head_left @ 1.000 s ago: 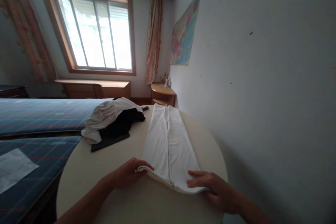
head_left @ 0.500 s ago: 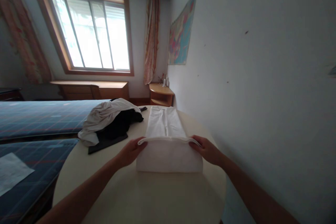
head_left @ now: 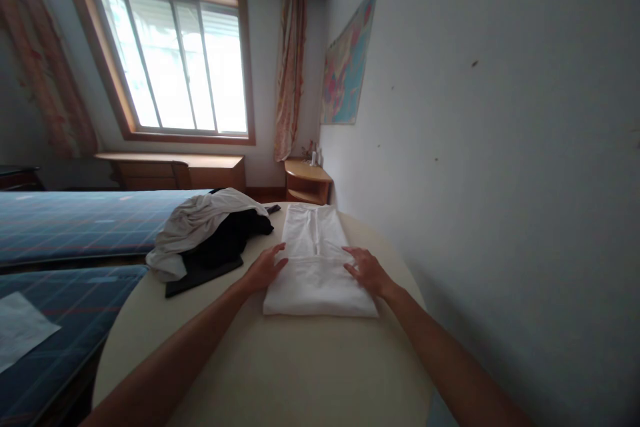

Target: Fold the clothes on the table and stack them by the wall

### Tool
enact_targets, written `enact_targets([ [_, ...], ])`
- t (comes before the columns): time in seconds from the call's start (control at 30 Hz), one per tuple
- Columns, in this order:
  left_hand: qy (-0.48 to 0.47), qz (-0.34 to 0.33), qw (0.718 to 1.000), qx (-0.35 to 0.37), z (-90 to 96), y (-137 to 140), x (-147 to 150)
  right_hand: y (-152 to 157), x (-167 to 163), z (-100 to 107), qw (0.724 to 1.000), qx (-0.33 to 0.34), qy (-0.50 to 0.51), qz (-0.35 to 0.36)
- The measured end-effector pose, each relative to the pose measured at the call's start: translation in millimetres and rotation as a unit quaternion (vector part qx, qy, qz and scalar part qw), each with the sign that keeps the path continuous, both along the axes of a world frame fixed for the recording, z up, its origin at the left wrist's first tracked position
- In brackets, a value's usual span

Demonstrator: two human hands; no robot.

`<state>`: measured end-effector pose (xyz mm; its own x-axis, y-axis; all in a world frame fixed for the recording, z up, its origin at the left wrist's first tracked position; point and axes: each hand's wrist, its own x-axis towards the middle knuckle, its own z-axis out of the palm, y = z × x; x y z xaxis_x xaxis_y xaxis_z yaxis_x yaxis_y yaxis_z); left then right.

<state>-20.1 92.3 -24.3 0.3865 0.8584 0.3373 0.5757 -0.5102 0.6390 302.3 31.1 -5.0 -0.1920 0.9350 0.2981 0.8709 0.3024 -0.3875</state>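
A white folded garment (head_left: 320, 287) lies lengthwise on the round cream table (head_left: 300, 367). Its near part is doubled over onto the far part, and a fold edge crosses it between my hands. At the garment's left side is my left hand (head_left: 266, 267), thumb and fingers apart, close to the fold edge. My right hand (head_left: 366, 268) rests over the right border of the cloth with its fingers spread. Neither hand grips the cloth. What kind of garment it is, I cannot tell.
A heap of clothes, a grey-white garment (head_left: 193, 233) over a black one (head_left: 227, 240), lies at the table's left edge. Blue plaid mattresses (head_left: 100, 227) stand beyond on the left, one bearing a white sheet (head_left: 23, 330). The wall (head_left: 500, 213) runs close along the right.
The near end of the white garment, held up by both hands before, now lies flat on the rest. Both hands have let go of its corners and their fingers have opened.
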Motion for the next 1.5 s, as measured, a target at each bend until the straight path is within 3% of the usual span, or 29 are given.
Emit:
enact_targets([
  [0.07, 0.014, -0.027, 0.998, 0.051, 4.7, -13.4, -1.9, -11.9, -5.6, -0.9, 0.999, 0.012, -0.023, 0.04],
  [0.13, 0.043, -0.111, 0.991, 0.069, 13.9, -32.7, -4.6, -27.2, -11.7, 1.9, 0.995, 0.002, -0.028, 0.1],
  [0.2, 0.096, -0.209, 0.971, 0.069, 22.7, -53.7, -6.8, -42.8, -17.1, 5.3, 0.986, -0.02, -0.037, 0.163],
  [0.27, 0.169, -0.259, 0.948, 0.078, 26.8, -71.5, -7.6, -55.9, -21.0, 6.8, 0.977, -0.039, -0.05, 0.206],
  [0.37, 0.243, -0.233, 0.936, 0.103, 24.4, -86.0, -5.8, -68.5, -24.2, 5.6, 0.975, -0.039, -0.07, 0.208],
  [0.53, 0.27, -0.209, 0.934, 0.106, 26.2, -91.4, -1.8, -81.3, -28.0, 11.7, 0.979, -0.04, -0.073, 0.186],
  [0.67, 0.25, -0.264, 0.93, 0.044, 40.2, -108.0, -5.4, -99.2, -32.5, 22.4, 0.969, -0.08, -0.052, 0.226],
  [0.87, 0.227, -0.373, 0.885, -0.162, 51.4, -140.1, -12.5, -126.3, -46.3, 27.4, 0.942, -0.166, -0.032, 0.291],
  [0.93, 0.22, -0.374, 0.883, -0.179, 53.6, -139.2, -10.3, -126.2, -51.8, 30.7, 0.944, -0.166, -0.048, 0.282],
  [1.07, 0.23, -0.255, 0.938, -0.043, 55.6, -116.3, -0.1, -109.5, -59.4, 37.1, 0.975, -0.116, -0.077, 0.174],
  [1.17, 0.259, -0.179, 0.949, 0.008, 52.7, -95.1, 7.8, -91.5, -60.2, 34.2, 0.989, -0.082, -0.06, 0.106],
  [1.3, 0.296, -0.184, 0.937, -0.004, 46.6, -81.7, 14.5, -76.5, -58.4, 21.3, 0.99, -0.08, -0.068, 0.097],
  [1.5, 0.305, -0.211, 0.929, -0.004, 45.5, -91.1, 13.1, -85.8, -59.8, 17.6, 0.987, -0.107, -0.046, 0.114],
])
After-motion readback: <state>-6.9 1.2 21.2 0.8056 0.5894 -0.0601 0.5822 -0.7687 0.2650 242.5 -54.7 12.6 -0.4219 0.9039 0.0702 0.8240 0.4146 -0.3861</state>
